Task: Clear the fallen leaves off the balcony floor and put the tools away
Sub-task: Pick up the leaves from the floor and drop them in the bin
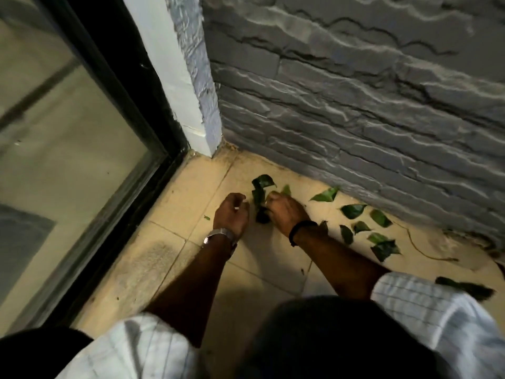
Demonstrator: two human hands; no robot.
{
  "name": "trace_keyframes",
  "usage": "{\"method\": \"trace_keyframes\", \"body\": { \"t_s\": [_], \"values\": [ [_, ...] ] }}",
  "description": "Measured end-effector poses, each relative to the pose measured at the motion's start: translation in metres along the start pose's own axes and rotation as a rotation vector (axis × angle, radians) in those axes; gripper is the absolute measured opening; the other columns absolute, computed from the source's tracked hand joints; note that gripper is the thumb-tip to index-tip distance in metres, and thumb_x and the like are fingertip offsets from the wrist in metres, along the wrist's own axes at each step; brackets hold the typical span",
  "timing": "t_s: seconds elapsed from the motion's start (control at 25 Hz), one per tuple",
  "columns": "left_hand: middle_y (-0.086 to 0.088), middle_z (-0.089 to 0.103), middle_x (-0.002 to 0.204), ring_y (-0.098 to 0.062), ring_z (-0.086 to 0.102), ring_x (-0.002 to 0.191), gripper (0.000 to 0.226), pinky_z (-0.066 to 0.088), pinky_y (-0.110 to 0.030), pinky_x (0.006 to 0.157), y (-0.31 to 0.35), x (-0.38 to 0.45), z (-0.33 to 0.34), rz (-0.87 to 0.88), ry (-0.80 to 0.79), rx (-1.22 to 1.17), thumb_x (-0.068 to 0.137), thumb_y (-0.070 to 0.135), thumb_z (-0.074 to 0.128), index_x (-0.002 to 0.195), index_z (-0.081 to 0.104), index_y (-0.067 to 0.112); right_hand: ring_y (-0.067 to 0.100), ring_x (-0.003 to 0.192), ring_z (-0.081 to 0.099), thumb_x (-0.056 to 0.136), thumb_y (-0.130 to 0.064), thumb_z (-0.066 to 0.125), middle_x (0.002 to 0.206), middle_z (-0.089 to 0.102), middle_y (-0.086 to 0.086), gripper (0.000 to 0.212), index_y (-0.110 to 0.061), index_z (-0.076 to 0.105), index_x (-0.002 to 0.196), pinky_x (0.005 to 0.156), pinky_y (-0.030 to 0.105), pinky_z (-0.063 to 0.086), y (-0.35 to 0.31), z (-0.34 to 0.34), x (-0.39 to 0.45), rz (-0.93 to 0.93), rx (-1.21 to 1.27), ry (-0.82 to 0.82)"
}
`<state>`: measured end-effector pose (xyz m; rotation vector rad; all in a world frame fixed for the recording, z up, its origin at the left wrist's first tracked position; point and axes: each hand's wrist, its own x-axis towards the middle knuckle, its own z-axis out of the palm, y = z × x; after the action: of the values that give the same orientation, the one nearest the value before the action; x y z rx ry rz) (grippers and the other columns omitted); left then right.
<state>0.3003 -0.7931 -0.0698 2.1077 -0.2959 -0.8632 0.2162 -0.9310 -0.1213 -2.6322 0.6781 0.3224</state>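
Lying on the tiled balcony floor (191,203) near the corner, a small bunch of green leaves (261,191) was gathered between both hands. The right hand (284,212) had its fingers curled round the bunch's lower ends. The left hand (232,214) sat just beside it with fingers loosely curled; whether it held anything could not be told. More loose leaves (363,222) were strung along the foot of the grey stone wall (355,91), to the right of the hands, with a thin stem (420,250) trailing among them. A dark-framed glass door (82,132) bounded the floor on the left. Bare tile lay open between the door frame and the left forearm, and nearer the person's knee (314,337).
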Motion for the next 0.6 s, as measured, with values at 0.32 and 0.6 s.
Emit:
{"method": "trace_keyframes", "body": {
  "t_s": [0.32,0.6],
  "values": [
    [-0.009,0.072,0.111,-0.026,0.067,0.104,0.020,0.054,-0.039,0.091,-0.002,-0.007,-0.021,-0.150,-0.187,-0.418,0.102,0.032,0.053,0.104,0.070,0.022,0.003,0.090,0.063,0.089,-0.020,0.071,0.093,0.068,-0.015,0.012,-0.031,0.075,0.093,0.085,0.022,0.053,-0.038,-0.008,-0.047,0.197,0.589,0.298],
    [-0.006,0.070,0.086,-0.023,0.063,0.082,0.056,0.048,-0.034,0.074,-0.043,-0.028,0.019,-0.238,0.195,-0.293,0.103,0.054,0.034,0.085,0.069,0.015,-0.002,0.104,0.066,0.096,-0.018,0.062,0.106,0.073,-0.019,0.028,-0.043,0.071,0.106,0.095,0.031,0.056,-0.079,0.022,-0.084,0.202,1.065,0.133]
  ]
}}
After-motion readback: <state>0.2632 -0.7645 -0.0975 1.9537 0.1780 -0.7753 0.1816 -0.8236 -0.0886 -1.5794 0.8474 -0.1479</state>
